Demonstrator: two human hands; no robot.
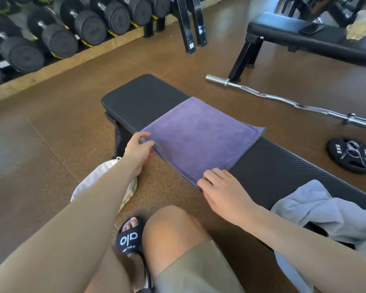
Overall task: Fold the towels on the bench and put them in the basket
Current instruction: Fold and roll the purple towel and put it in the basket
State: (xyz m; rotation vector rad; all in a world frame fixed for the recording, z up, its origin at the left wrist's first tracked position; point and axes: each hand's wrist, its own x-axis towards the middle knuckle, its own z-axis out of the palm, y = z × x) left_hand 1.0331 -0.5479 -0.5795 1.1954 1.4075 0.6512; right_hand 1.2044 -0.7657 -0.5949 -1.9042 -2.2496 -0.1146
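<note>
A purple towel [199, 136] lies flat, folded into a rectangle, across the black bench [144, 98]. My left hand [138, 151] pinches the towel's near left corner at the bench's edge. My right hand [222, 187] pinches the near right corner, fingers curled over the hem. A crumpled light blue-grey towel [325, 212] lies on the bench to the right, beside my right forearm. The basket [97, 178], with a white lining and a woven rim, stands on the floor under my left forearm, mostly hidden.
A dumbbell rack [51, 32] lines the far left. A curl bar [283, 98] and a 5 kg plate [351, 154] lie on the floor right of the bench. A second bench [304, 39] with a phone stands at the back right. My knee and sandalled foot [129, 235] are below.
</note>
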